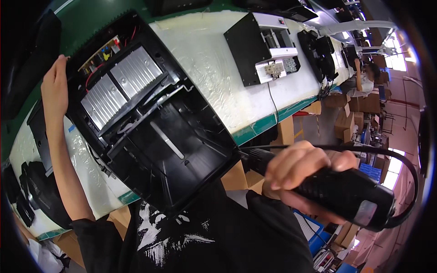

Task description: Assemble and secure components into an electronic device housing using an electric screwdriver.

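Two ribbed silver panels (136,68) sit side by side in the black housing (195,136), with a circuit board (100,55) beyond them, so the inner fitting looks well advanced. No cover is on, and I judge the fastening unfinished, since a driver points at the housing's near right corner; whether any screws are already in there is too small to tell.

Going from the left, the left hand (55,86) lies against the housing's left side, fingertips at the rim; whether it clasps or merely braces, I cannot tell. The housing, just right of that hand, lies across the surface (195,45) and overhangs its near edge. Next, a screw feeder (248,50) stands toward the surface's far edge. Rightmost, past the near edge, the right hand (300,166) is wrapped firmly around a corded power screwdriver (350,193), apart from the housing; tip contact is unclear.
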Motion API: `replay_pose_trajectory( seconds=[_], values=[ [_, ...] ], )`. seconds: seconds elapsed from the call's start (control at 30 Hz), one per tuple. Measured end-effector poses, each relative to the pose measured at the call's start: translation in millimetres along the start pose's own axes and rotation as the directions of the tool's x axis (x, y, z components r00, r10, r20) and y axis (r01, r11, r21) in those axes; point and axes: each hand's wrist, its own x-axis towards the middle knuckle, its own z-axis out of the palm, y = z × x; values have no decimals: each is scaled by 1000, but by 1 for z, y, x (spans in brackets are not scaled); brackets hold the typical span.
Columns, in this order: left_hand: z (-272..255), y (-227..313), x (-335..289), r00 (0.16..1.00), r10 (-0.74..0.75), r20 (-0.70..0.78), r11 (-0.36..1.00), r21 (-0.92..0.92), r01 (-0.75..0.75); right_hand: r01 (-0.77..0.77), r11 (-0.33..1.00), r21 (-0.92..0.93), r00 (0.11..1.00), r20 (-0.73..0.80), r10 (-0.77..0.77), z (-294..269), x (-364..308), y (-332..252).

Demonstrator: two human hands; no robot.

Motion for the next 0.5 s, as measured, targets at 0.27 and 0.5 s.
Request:
replay_pose_trajectory(
  seconds=[0.27,0.5],
  values=[
    [-8,-10,-13,986,135,-96,917,-364,-161,319,894,-314,759,-480,-439,-67,21,-86],
    [4,48,-134,972,109,-209,890,-414,-189,16,749,-662,587,-601,-543,-142,16,-17]
  ],
)
